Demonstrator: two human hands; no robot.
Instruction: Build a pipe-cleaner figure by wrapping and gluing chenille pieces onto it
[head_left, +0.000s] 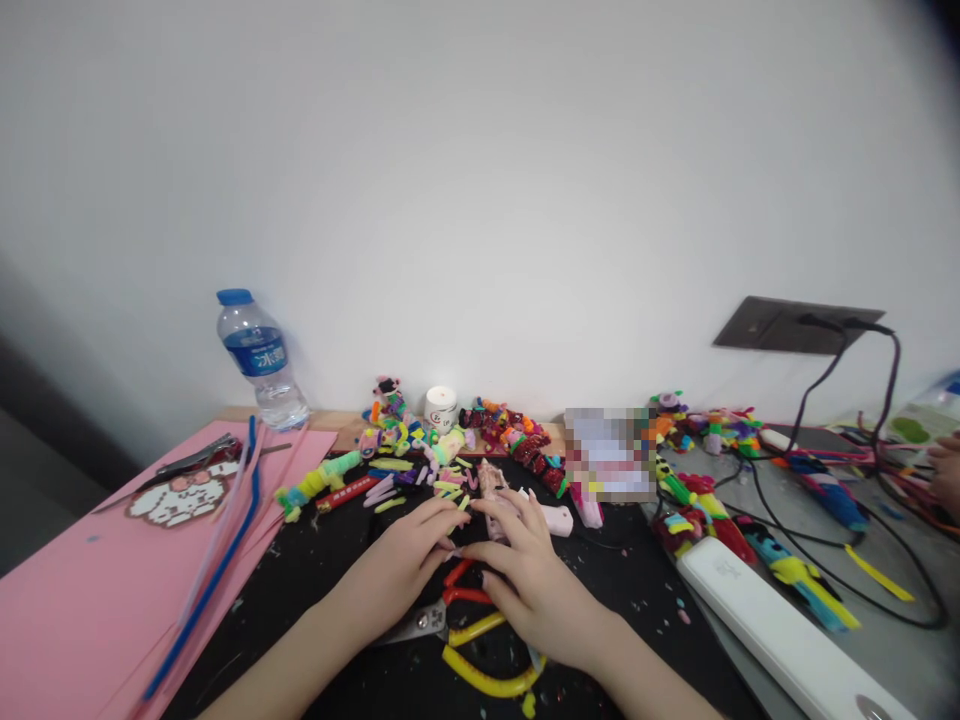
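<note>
Two bare hands are seen meeting over a black work mat (322, 570) near the middle of the table. The left hand (401, 565) is laid palm down, its fingers stretched toward the right, and the right hand (525, 580) is set just beside it with fingers spread — the fingertips of both are brought together around a small pale pink pipe-cleaner figure (491, 490), which stands just beyond the knuckles. Whether the figure is actually pinched cannot be told; the fingers look loosely curled rather than clamped, and only contact at the tips can be made out.

Under the two wrists a pair of pliers with red and yellow handles (472, 625) is lying on the mat, partly covered by the hands. Short cut bits of green, yellow and pink pipe cleaner (450, 487) are scattered just beyond the fingers, and behind them a row of small multicoloured pipe-cleaner figures (510, 430) is lined up against the wall beside a small white jar (440, 406).

To the left, a pink sheet of paper (67, 600) is spread, with long blue and pink pipe cleaners (217, 560) laid across it — a clear plastic water bottle with a blue cap (260, 360) stands behind it. To the right, a long white power strip (780, 630) and black cables (825, 400) are seen.
</note>
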